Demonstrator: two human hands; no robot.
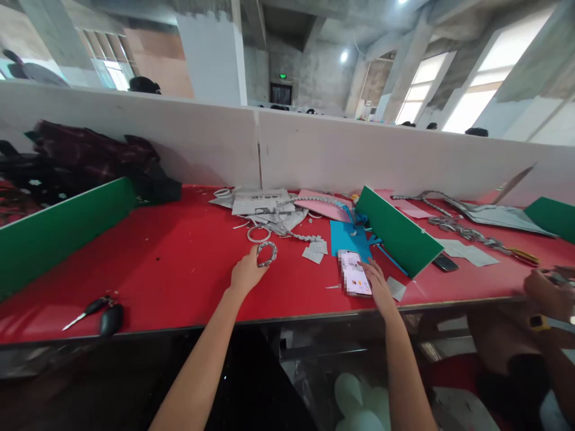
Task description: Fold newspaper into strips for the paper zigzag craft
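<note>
My left hand [246, 272] pinches a small braided grey ring [274, 255] and holds it up just above the red table. My right hand [378, 285] rests at the right edge of a lit phone [353, 276], fingers stretched out over its screen. The phone lies near the table's front edge, its left side blurred out. Beyond the ring in my hand lies a plain white ring [254, 240]. A long grey braid [309, 238] curves across the table behind, its near end by small paper pieces [313, 255]. A blue sheet [344, 237] lies behind the phone.
Green dividers [395, 230] stand at both sides of the red tabletop [179, 263]. Newspaper sheets [260, 202] lie at the back against a white partition [314, 149]. A small pointed tool [92, 306] and a dark mouse-like object [111, 319] lie front left. A co-worker's hand [548, 293] is far right.
</note>
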